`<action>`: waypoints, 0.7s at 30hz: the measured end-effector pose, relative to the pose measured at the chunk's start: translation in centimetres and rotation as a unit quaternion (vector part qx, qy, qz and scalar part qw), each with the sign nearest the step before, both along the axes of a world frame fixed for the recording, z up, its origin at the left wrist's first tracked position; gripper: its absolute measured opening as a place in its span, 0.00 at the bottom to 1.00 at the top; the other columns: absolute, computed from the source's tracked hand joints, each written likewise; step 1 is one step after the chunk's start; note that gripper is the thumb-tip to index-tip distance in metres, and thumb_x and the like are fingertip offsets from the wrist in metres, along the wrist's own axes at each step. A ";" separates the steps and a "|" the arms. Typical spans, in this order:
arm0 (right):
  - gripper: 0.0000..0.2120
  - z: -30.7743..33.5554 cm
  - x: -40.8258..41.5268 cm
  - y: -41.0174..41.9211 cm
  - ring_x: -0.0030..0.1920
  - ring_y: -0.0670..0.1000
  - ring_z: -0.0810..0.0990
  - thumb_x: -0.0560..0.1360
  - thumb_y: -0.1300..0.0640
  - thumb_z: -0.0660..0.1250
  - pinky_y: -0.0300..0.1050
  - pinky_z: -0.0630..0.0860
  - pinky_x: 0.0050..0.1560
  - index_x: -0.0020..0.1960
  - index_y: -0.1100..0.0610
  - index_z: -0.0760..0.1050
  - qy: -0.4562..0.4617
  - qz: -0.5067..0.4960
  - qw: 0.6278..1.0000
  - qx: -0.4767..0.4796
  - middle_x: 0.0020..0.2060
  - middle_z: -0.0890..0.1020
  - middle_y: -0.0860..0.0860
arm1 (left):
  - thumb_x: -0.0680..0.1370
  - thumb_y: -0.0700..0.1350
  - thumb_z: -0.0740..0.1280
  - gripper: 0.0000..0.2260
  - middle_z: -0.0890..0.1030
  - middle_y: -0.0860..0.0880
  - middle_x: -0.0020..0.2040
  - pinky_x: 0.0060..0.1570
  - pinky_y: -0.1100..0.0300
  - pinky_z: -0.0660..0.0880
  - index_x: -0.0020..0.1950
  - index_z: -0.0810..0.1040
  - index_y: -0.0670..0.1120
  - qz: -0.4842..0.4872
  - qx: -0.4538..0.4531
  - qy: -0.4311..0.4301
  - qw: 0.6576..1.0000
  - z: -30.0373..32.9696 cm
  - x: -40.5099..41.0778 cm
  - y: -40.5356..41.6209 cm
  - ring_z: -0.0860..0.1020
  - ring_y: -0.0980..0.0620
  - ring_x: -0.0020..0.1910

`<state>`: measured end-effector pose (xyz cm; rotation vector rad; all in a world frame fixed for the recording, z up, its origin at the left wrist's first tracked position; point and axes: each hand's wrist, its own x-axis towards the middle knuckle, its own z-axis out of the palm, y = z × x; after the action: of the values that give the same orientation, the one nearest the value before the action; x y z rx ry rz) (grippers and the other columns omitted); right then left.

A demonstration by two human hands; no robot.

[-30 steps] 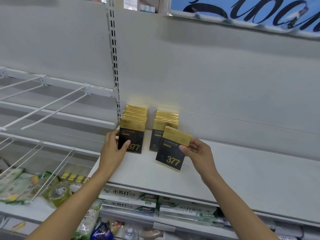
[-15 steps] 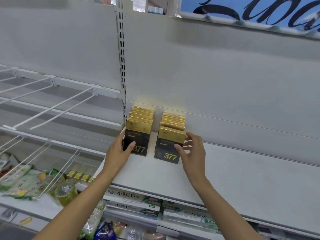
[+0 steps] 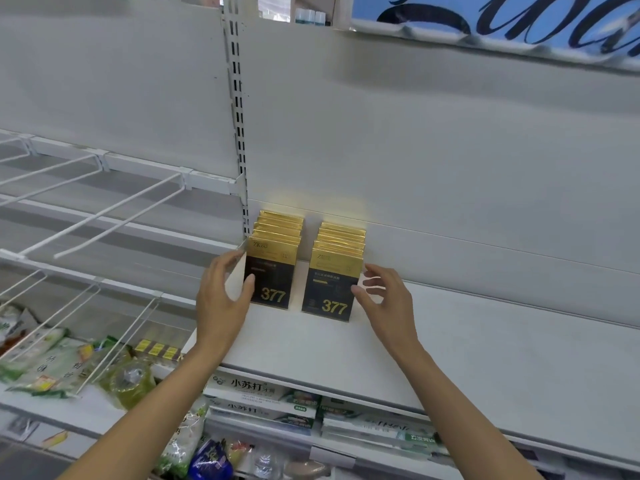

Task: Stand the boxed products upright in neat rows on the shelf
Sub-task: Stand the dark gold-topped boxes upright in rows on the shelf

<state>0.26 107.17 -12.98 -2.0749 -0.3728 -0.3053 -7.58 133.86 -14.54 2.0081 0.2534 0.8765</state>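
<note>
Boxes in two upright rows at the back left of my white shelf, black-and-gold fronts marked 377. My left hand cups the left row's front box, thumb on its face, fingers curled round its left edge. My right hand sits wide beside the right row's front box, thumb tip at its right edge, fingers spread and relaxed, gripping nothing. Toothpaste cartons lie on the shelf below.

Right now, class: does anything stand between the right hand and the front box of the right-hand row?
Nothing visible does. The right hand sits beside the front box, thumb tip at its right edge, other fingers spread just clear.
</note>
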 end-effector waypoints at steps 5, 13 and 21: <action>0.14 2.3 -2.2 -5.6 0.58 0.40 0.78 0.78 0.52 0.71 0.31 0.73 0.59 0.62 0.50 0.77 -0.028 0.034 0.998 -0.045 0.57 0.80 0.41 | 0.79 0.45 0.71 0.16 0.77 0.57 0.65 0.68 0.67 0.67 0.66 0.78 0.48 -0.118 0.141 -0.061 0.981 1.8 -0.6 -3.9 0.72 0.62 0.67; 0.15 4.5 -8.0 -15.0 0.61 0.41 0.76 0.78 0.53 0.71 0.35 0.72 0.63 0.64 0.50 0.77 -0.012 0.015 0.998 -0.064 0.60 0.79 0.40 | 0.75 0.59 0.69 0.19 0.76 0.64 0.66 0.68 0.59 0.71 0.66 0.76 0.60 -0.356 0.076 0.055 0.930 3.9 1.3 -16.5 0.72 0.63 0.66; 0.17 5.2 -13.7 -26.7 0.63 0.45 0.77 0.77 0.52 0.72 0.45 0.73 0.65 0.65 0.48 0.76 -0.009 -0.057 0.995 -0.079 0.61 0.79 0.39 | 0.77 0.54 0.73 0.16 0.77 0.62 0.64 0.67 0.53 0.72 0.64 0.77 0.59 -0.470 0.087 0.053 0.877 5.0 0.0 -29.2 0.75 0.57 0.65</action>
<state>-13.48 80.44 -7.81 -2.2545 -0.2986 -0.3725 -7.56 104.68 -9.56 1.9920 -0.7283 0.1572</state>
